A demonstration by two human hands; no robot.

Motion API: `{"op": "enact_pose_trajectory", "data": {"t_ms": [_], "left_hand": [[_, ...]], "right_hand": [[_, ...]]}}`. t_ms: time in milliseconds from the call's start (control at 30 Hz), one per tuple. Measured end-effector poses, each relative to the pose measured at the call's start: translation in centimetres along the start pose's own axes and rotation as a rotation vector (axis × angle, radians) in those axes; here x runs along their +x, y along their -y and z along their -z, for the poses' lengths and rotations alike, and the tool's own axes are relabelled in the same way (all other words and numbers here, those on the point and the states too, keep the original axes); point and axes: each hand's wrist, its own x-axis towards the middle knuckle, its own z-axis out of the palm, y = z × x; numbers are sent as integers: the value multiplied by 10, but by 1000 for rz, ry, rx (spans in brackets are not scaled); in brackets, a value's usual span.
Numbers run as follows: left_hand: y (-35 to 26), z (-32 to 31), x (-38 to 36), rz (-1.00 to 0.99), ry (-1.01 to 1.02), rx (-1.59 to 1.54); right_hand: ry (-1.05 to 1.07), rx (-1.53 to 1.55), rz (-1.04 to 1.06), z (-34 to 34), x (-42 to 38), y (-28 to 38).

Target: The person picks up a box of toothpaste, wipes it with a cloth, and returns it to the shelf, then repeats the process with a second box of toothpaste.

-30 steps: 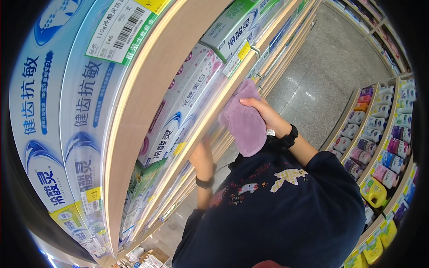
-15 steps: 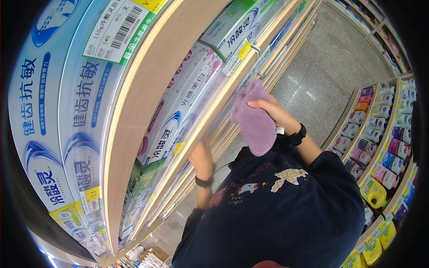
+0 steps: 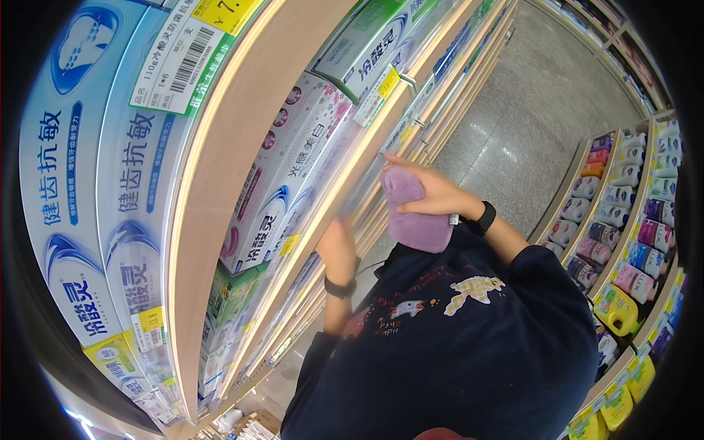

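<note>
In the head view my right hand (image 3: 438, 192) grips a folded purple cloth (image 3: 427, 229), with a small white tag at its edge. It is in front of my chest, near the shelf edges. My left hand (image 3: 337, 248) is at the shelf front, beside the clear plastic strip (image 3: 345, 196); motion blurs its fingers, so its grip does not show. Behind that strip lie a white and pink toothpaste box (image 3: 290, 165) and a green and white box (image 3: 370, 44).
Tall blue toothpaste boxes (image 3: 62, 183) stand on the nearest shelf (image 3: 220, 169) at the left, behind a price label (image 3: 180, 62). Across the grey tiled floor (image 3: 506, 125), another shelf holds rows of bottles (image 3: 601, 242), with yellow ones (image 3: 614, 312) lower down.
My right hand has shifted over the upper part of the cloth, which now looks more bunched and shorter. My left hand has moved slightly along the shelf front. The view has tilted a little.
</note>
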Motion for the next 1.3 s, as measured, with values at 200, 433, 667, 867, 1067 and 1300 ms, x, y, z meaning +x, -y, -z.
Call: {"op": "enact_pose_trajectory", "data": {"t_ms": [200, 433, 667, 867, 1067, 1300], "left_hand": [[-22, 12, 8, -26, 8, -86], [-25, 7, -5, -301, -36, -181], [-46, -5, -9, -231, -20, -141], [-53, -12, -11, -204, 43, -166], [-63, -10, -11, -133, 171, -213], [-63, -16, -10, -152, 101, -207]], "right_hand": [[-35, -38, 73, -1, 8, -2], [-27, -196, 114, -2, 5, -1], [10, -552, 125, -11, 2, 6], [-13, -806, 211, -13, 12, 6], [44, -918, 219, -7, 14, 13], [48, -890, 270, -4, 20, 3]]}}
